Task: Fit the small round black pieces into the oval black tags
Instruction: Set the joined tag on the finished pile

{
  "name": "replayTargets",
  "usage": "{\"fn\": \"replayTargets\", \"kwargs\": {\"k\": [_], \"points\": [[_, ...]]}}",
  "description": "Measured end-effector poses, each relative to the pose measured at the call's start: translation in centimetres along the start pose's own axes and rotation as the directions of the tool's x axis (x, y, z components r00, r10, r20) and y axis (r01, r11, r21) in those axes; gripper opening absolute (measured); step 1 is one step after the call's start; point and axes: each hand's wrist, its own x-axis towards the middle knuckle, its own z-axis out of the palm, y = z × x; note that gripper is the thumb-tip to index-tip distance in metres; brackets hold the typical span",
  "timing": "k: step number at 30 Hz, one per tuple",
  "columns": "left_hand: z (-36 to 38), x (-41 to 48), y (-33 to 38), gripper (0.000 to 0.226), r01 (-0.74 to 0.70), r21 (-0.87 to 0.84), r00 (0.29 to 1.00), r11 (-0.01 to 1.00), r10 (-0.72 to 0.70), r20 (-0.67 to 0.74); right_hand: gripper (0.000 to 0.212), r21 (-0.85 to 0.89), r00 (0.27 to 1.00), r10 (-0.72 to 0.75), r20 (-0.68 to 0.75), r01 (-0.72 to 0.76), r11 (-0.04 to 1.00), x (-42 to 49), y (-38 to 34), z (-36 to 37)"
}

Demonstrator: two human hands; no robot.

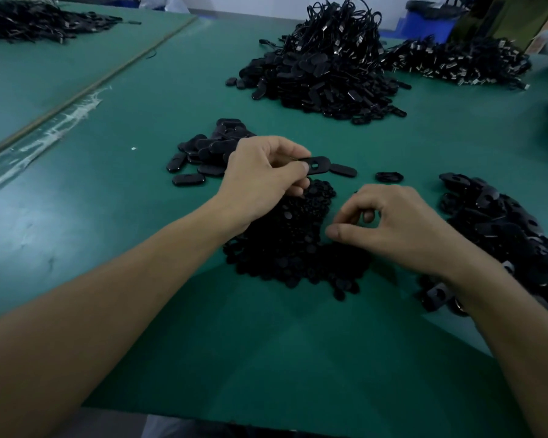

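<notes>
My left hand (263, 178) pinches an oval black tag (317, 165) by one end, its hole showing. My right hand (389, 227) curls thumb and forefinger together over the heap of small round black pieces (285, 245); whether it holds one I cannot tell. More tags lie piled on the green table (266, 358) at left (203, 156) and right (500, 229).

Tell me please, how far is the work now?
Done, probably: a small pile of closed oval tags lies behind the left hand. In hand: that hand holds one oval tag whose hole looks empty, while the right hand pinches at the heap of round pieces. Left: many open tags wait at the right, so most work remains.
</notes>
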Motion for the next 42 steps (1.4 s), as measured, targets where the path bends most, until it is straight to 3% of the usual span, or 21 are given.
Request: {"fn": "replayTargets", "kwargs": {"k": [7,11,18,22,25,32,42], "points": [[0.0,0.2,-0.3,0.012,-0.017,0.035,1.000,0.999,0.017,0.000,0.019,0.064,0.989,0.026,0.143,-0.035,0.997,-0.1,0.2,-0.3],[0.2,0.2,-0.4,0.011,-0.022,0.034,1.000,0.999,0.022,0.001,0.007,0.041,0.993,-0.012,0.117,0.007,0.999,0.2,0.1,0.3],[0.2,0.3,-0.7,0.012,-0.025,0.039,1.000,0.999,0.025,0.006,0.005,-0.028,0.992,-0.037,0.118,0.041,0.999,0.3,-0.3,0.7],[0.3,0.4,-1.0,0.012,-0.033,0.049,0.999,0.998,0.032,0.011,0.002,-0.160,0.996,-0.030,0.080,0.042,0.986,0.3,-0.6,1.2],[0.4,0.5,-1.1,0.014,-0.045,0.055,0.999,0.997,0.044,0.012,0.009,-0.258,0.996,-0.050,0.070,0.066,0.964,0.2,-1.2,1.3],[0.5,0.4,-1.0,0.013,-0.058,0.072,0.998,0.996,0.057,0.017,0.016,-0.265,0.996,-0.069,0.059,0.082,0.961,0.5,-1.3,1.7],[0.4,0.2,-1.0,0.012,-0.083,0.101,0.996,0.991,0.079,0.043,0.011,0.073,0.987,0.024,-0.161,-0.013,0.997,0.2,-1.1,1.4]]}}
